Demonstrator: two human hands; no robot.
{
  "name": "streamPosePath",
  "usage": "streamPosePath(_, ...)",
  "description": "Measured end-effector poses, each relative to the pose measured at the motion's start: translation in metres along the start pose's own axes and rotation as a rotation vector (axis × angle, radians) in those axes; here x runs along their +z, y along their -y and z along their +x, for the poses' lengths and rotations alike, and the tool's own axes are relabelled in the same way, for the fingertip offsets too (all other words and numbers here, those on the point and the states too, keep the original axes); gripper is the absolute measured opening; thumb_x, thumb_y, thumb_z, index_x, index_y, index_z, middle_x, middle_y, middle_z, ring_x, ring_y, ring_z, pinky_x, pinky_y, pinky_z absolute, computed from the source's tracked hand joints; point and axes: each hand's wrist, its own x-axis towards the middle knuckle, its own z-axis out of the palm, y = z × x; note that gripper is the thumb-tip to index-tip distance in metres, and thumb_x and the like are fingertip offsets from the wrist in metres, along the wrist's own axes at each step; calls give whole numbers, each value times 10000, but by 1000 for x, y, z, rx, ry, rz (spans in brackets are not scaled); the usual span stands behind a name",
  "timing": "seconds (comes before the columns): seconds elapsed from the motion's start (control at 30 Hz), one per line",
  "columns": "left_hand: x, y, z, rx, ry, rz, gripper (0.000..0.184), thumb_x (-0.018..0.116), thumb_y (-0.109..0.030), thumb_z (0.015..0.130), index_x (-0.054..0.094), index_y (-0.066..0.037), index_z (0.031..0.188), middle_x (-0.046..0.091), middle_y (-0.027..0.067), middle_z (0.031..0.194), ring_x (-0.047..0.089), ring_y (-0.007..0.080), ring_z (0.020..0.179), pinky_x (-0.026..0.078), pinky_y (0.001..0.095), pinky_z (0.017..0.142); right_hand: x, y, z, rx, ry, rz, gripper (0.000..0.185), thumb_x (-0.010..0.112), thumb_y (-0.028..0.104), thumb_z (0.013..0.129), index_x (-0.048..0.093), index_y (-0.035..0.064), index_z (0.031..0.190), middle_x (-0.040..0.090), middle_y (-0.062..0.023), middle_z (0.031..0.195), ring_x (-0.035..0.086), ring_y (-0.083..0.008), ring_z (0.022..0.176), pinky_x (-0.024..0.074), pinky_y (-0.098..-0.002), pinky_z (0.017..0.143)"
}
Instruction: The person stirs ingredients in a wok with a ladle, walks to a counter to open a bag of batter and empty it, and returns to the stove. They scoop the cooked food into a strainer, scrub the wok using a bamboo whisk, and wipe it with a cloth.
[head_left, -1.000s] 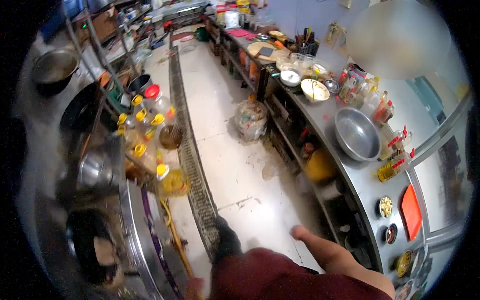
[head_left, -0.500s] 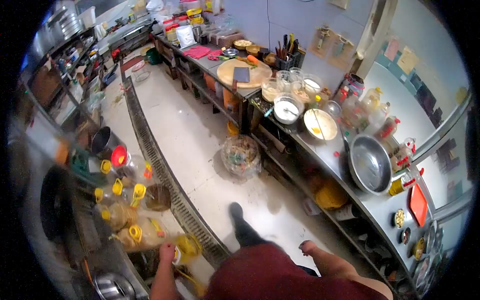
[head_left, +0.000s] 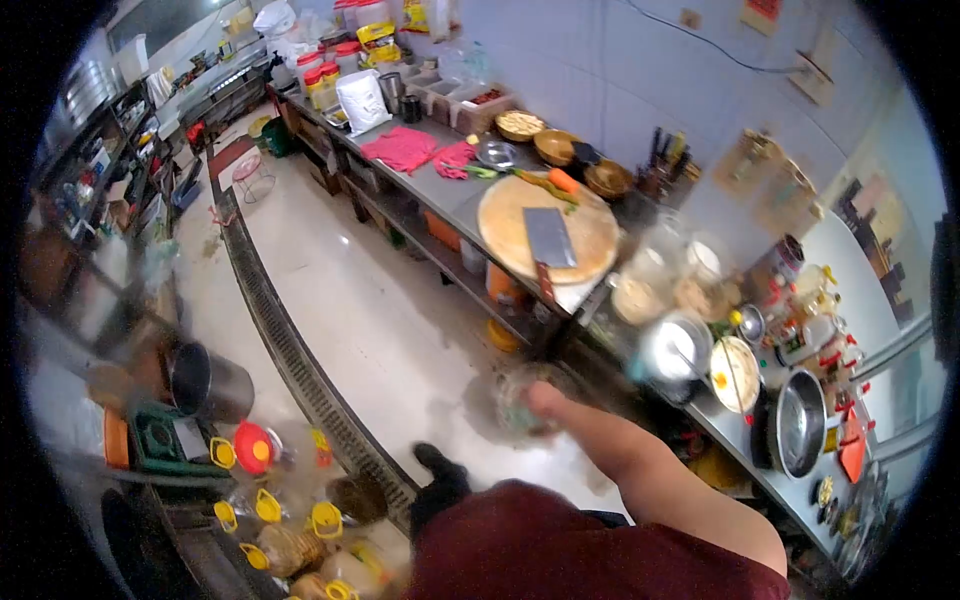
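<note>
My right hand (head_left: 545, 402) reaches forward over the floor, in front of a plastic-lined waste bin (head_left: 510, 388) whose contents are blurred. Motion smears the fingers, so I cannot tell whether they are open or closed, or whether they touch the bin. Beyond the hand, on the counter, lies a round wooden chopping board (head_left: 497, 222). A cleaver (head_left: 550, 238) rests flat on it, handle toward me. At the board's far edge are a carrot (head_left: 563, 181) and some green vegetable pieces. My left hand is out of view.
Along the counter's right part stand bowls (head_left: 675, 348), bottles and a large metal basin (head_left: 800, 425). Pink cloths (head_left: 402, 150) lie farther back. Oil jugs with yellow caps (head_left: 290, 545) and a dark metal pot (head_left: 212, 382) stand at left, beside a floor drain grate (head_left: 290, 350).
My right hand has moved forward to the waste bin, and my left hand has left the view. My viewpoint has shifted, bringing the chopping board and cleaver closer.
</note>
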Motion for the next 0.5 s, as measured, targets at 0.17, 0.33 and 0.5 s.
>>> streamPosePath(0.17,-158,-12,116,29,-16,24,399,475,-401,811,616,-35,879,617,168,806,590,313,779,444,393,743,-66,121,149,-246,-238,161,276,490,252,784,590,30,915,600,-164,900,562,-338,834,445,-425,736)
streamPosePath(0.33,-338,-24,214,-20,-98,97,448,465,-443,813,620,-34,909,624,172,830,592,328,788,440,396,759,-35,108,253,-457,106,-453,167,539,219,716,613,102,810,577,-99,817,562,-279,771,462,-383,679)
streamPosePath(0.5,-590,-167,243,175,-451,-366,328,535,-336,790,607,-38,908,607,168,896,572,322,853,447,387,740,-33,75,315,-428,-111,-296,294,469,253,812,586,118,1045,598,-73,939,592,-239,739,477,-356,621)
